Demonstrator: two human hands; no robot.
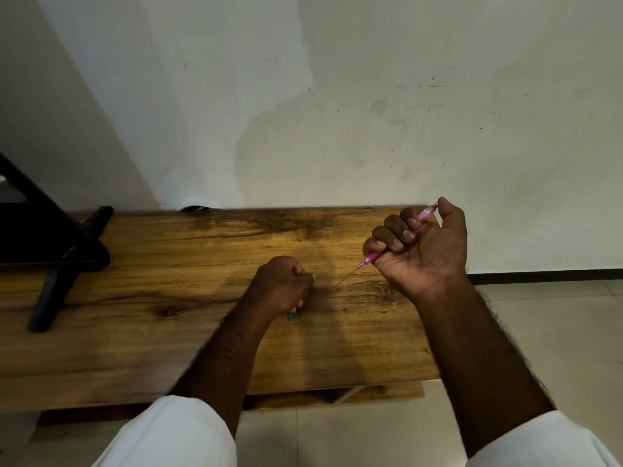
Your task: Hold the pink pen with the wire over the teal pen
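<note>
My right hand (421,247) is raised over the right end of the wooden table (168,271), palm toward me, and grips a pink syringe (372,256) in a fist, thumb on the plunger end. Its thin needle (344,279) points down and left toward my left hand. My left hand (283,286) rests on the table with fingers curled round a small object; a small teal end (292,316) sticks out below the fist. What that object is cannot be made out.
A black stand (50,244) with angled legs occupies the table's left end. A white wall rises right behind the table. Pale floor tiles lie to the right and in front. White sleeves cover both my upper arms.
</note>
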